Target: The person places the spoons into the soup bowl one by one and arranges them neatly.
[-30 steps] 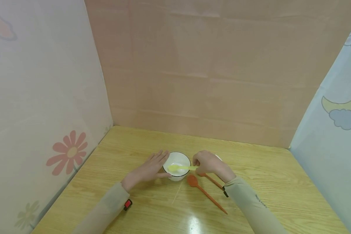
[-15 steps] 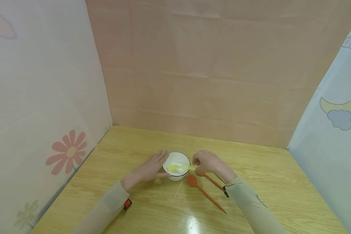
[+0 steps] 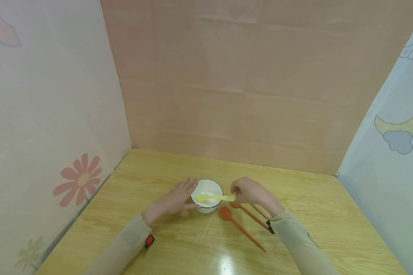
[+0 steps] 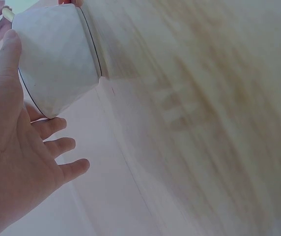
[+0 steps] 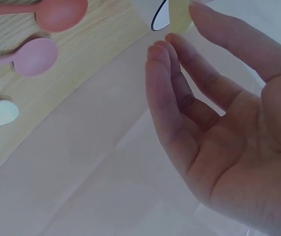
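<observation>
A white bowl [image 3: 207, 209] with a dark rim stands on the wooden table. My left hand [image 3: 173, 199] rests against its left side, fingers straight and thumb near the front rim. In the left wrist view the thumb lies along the wall of the bowl [image 4: 57, 54] and several fingertips extend past it. A yellow spoon [image 3: 206, 197] leans in the bowl, its handle over the right rim. My right hand [image 3: 254, 191] is right at the handle's end. In the right wrist view, thumb and forefinger stand apart beside the yellow handle [image 5: 181, 14], fingers loosely bent.
An orange spoon [image 3: 242, 228] lies in front of the bowl. Another orange spoon [image 3: 251, 214] lies partly under the right wrist. The right wrist view shows a pink spoon [image 5: 36, 56] and the tip of a whitish one [image 5: 2, 113]. Printed cloth walls surround the table [image 3: 179, 244].
My right hand has shifted slightly to the right and parted from the spoon handle, more of which shows now. The left hand stays at the bowl.
</observation>
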`<state>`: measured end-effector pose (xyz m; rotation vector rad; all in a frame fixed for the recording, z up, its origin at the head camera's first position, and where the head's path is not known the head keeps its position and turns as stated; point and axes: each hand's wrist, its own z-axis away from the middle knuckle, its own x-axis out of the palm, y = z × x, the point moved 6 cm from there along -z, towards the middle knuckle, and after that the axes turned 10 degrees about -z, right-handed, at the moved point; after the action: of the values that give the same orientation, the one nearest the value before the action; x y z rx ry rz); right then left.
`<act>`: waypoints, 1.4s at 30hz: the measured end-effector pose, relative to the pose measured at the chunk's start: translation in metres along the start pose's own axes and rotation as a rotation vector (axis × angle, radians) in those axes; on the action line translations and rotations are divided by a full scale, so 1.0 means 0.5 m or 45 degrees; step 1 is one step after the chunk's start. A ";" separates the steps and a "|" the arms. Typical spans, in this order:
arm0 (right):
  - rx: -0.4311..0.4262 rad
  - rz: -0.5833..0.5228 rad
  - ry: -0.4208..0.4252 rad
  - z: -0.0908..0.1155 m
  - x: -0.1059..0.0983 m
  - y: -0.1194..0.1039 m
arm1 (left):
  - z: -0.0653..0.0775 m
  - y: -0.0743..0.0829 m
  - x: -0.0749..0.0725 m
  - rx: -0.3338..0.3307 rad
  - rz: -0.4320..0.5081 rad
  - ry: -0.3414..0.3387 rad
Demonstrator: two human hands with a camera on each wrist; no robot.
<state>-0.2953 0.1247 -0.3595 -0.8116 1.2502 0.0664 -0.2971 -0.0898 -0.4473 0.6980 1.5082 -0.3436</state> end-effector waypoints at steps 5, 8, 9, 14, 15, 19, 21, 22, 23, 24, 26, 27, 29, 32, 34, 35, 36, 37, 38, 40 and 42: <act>-0.038 -0.004 0.016 0.008 -0.005 0.002 | -0.001 -0.001 0.002 -0.002 -0.003 -0.004; -0.055 -0.007 0.024 0.013 -0.007 0.004 | -0.002 -0.002 0.004 -0.003 0.001 -0.009; -0.059 -0.010 0.026 0.014 -0.008 0.006 | -0.002 -0.002 0.004 -0.005 0.003 -0.014; -0.047 -0.057 0.040 0.025 -0.010 0.023 | -0.001 -0.001 0.003 -0.015 0.005 -0.020; -0.043 -0.063 0.043 0.027 -0.011 0.027 | -0.001 -0.001 0.004 -0.018 0.004 -0.022; -0.013 -0.096 0.044 0.035 -0.011 0.042 | 0.000 -0.001 0.006 -0.021 -0.002 -0.022; -0.005 -0.108 0.047 0.041 -0.012 0.047 | -0.001 -0.001 0.006 -0.020 -0.009 -0.022; 0.000 -0.115 0.050 0.044 -0.013 0.050 | -0.001 -0.001 0.006 -0.019 -0.010 -0.021; 0.007 -0.120 0.055 0.047 -0.013 0.052 | -0.001 -0.001 0.006 -0.019 -0.013 -0.021; 0.013 -0.127 0.061 0.050 -0.014 0.054 | -0.001 -0.002 0.006 -0.017 -0.014 -0.018; 0.028 -0.137 0.069 0.054 -0.014 0.059 | -0.001 -0.001 0.004 -0.013 -0.017 -0.012; 0.038 -0.141 0.072 0.056 -0.014 0.062 | -0.001 -0.001 0.003 -0.010 -0.018 -0.010; 0.062 -0.143 0.080 0.058 -0.014 0.067 | 0.000 -0.001 0.002 -0.006 -0.019 -0.007; 0.090 -0.138 0.086 0.062 -0.012 0.075 | 0.000 -0.001 0.002 -0.012 -0.023 -0.014; 0.096 -0.130 0.096 0.065 -0.012 0.082 | 0.000 -0.002 0.003 -0.021 -0.024 -0.023; 0.095 -0.130 0.100 0.067 -0.013 0.086 | 0.000 -0.001 0.003 -0.022 -0.022 -0.022; 0.090 -0.130 0.104 0.069 -0.014 0.090 | 0.000 -0.001 0.003 -0.022 -0.023 -0.022; 0.074 -0.134 0.109 0.072 -0.015 0.093 | 0.000 -0.002 0.004 -0.020 -0.021 -0.019; 0.068 -0.139 0.117 0.074 -0.016 0.098 | 0.000 -0.002 0.004 -0.021 -0.023 -0.025; 0.059 -0.154 0.128 0.080 -0.018 0.108 | 0.000 -0.002 0.004 -0.018 -0.023 -0.021; 0.049 -0.164 0.139 0.086 -0.020 0.118 | 0.000 -0.002 0.003 -0.016 -0.025 -0.022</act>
<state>-0.2914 0.1959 -0.3775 -0.8697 1.2951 -0.1067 -0.2978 -0.0904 -0.4489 0.6692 1.5007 -0.3539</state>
